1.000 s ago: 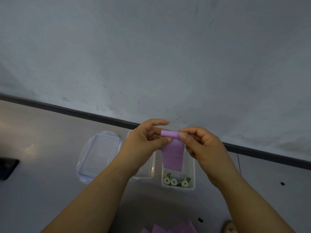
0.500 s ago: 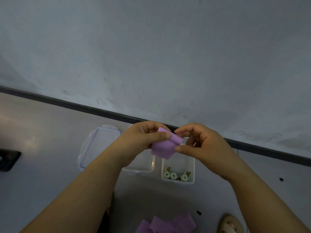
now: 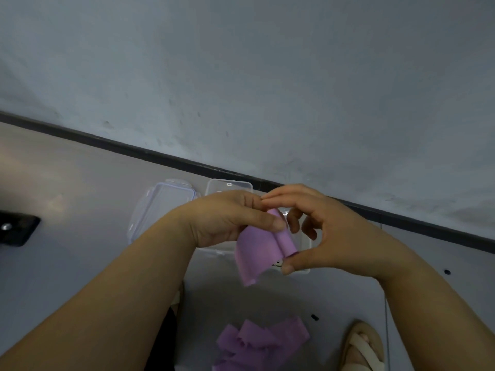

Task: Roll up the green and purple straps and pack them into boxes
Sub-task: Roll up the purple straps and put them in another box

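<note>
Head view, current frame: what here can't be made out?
Head view, near box: contents hidden by the right hand and purple strap; only a pale sliver shows.
Head view, far box: mostly covered by the left hand; contents unknown.
Head view, pile of purple straps: cut by the bottom edge; count unclear.
Head view, dark object: cut by the left edge; unidentifiable.

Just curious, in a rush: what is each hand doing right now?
Left hand: pinches the strap, part rolled.
Right hand: pinches the same strap at its rolled end.
</note>
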Available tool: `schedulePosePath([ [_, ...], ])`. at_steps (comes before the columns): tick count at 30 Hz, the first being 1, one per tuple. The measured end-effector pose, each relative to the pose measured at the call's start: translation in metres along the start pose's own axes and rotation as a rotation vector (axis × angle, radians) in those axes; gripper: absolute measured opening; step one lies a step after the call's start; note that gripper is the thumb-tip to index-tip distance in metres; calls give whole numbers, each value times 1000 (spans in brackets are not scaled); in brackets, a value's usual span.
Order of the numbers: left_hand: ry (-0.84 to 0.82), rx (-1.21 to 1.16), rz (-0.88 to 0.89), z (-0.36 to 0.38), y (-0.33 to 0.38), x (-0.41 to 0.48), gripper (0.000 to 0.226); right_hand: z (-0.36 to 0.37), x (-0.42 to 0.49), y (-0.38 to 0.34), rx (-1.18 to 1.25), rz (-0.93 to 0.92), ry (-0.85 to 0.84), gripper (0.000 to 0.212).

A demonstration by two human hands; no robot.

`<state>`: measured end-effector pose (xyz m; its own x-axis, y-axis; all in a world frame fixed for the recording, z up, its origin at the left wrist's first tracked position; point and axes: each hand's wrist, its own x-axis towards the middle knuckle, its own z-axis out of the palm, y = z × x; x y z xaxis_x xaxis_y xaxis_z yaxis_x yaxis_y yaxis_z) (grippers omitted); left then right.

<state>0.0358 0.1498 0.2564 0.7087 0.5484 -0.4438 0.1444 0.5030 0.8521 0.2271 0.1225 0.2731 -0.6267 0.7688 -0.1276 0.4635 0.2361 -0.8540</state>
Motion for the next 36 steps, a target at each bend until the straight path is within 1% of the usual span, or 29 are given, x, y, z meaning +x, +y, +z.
schedulePosePath([
  [6,-20,26,-8,2,0,-2,6,-1,-2,-2,46,17,46,60],
  [9,-35,77,-4,2,-2,-2,19,-2,-3,-2,84,53,72,58],
  [11,-18,116,9,3,-1,-2,24,-3,-3,-3,99,61,77,58],
  [14,32,153,26,4,-2,0,43,-3,-2,-4,105,55,88,58],
  [15,51,162,24,4,-3,0,41,-3,-2,-4,102,57,86,58],
  [17,88,187,3,4,-3,0,26,-3,-2,-5,92,68,67,61],
  [18,108,207,-9,4,-3,0,21,-4,-3,-5,89,74,53,62],
  [20,128,235,-22,3,-4,0,24,-4,-3,-6,80,85,35,65],
  [24,143,245,-56,6,-3,0,27,-4,-3,-3,16,81,42,56],
  [27,175,328,-94,6,-6,3,34,-4,-3,2,-60,83,32,52],
  [30,196,381,-123,9,-5,3,31,-3,-3,5,-98,88,22,52],
  [33,235,365,-111,10,-2,2,31,-3,-3,6,-87,119,31,59],
  [35,270,338,-75,8,-2,2,31,-3,-2,5,-23,171,37,69],
  [36,292,321,-49,8,-2,2,31,-3,-1,5,17,201,45,70],
])
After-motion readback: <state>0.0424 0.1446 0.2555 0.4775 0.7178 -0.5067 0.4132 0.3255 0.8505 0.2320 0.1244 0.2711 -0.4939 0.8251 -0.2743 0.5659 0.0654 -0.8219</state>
